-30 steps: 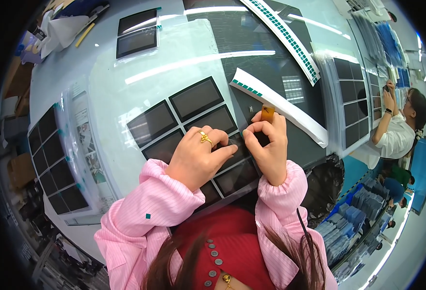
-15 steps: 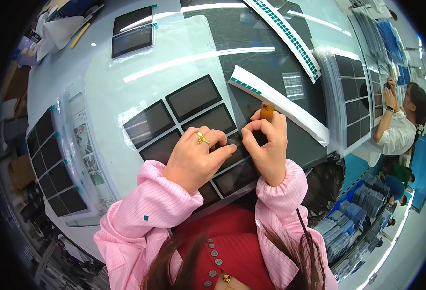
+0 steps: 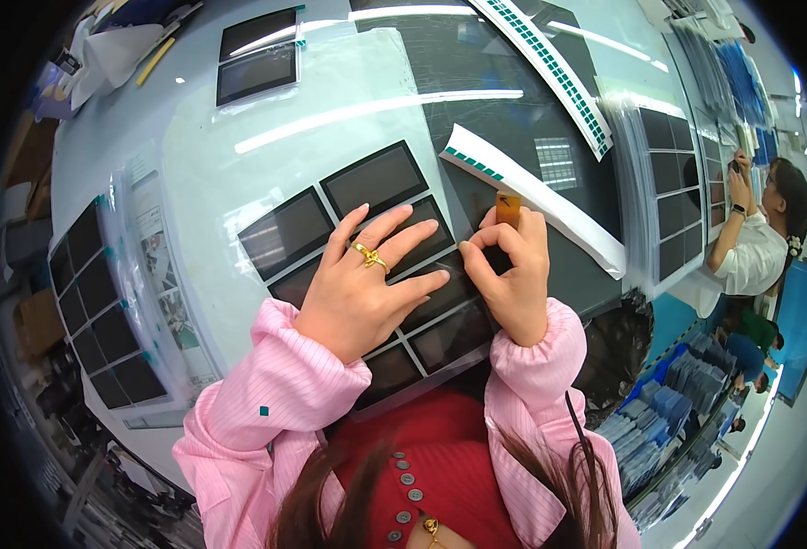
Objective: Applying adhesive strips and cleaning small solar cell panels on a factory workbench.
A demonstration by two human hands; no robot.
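Note:
On the table in front of me lies a clear sheet with several dark rectangular panels [image 3: 373,177] in a grid. My left hand [image 3: 359,293], with a gold ring, is spread over the near panels, its fingers apart and nothing in them. At the sheet's right edge my right hand [image 3: 511,274] is closed, thumb and index fingertips pressed together. Whatever sits between those tips is too small to make out. An amber tab [image 3: 508,209] with a dark mark sticks up at its fingers. Just beyond lies a white strip [image 3: 531,198] with teal squares at its far end.
Another white strip [image 3: 550,78] carries rows of teal squares. Stacked panel sheets stand at left [image 3: 101,302] and right [image 3: 669,183]. Two dark panels [image 3: 257,73] lie at the far left. A co-worker [image 3: 756,229] sits at the right. A teal square [image 3: 264,412] sticks to my left sleeve.
My left hand has opened from curled fingers to spread ones, its thumb staying near the same panel. My right hand keeps its pinch almost in place.

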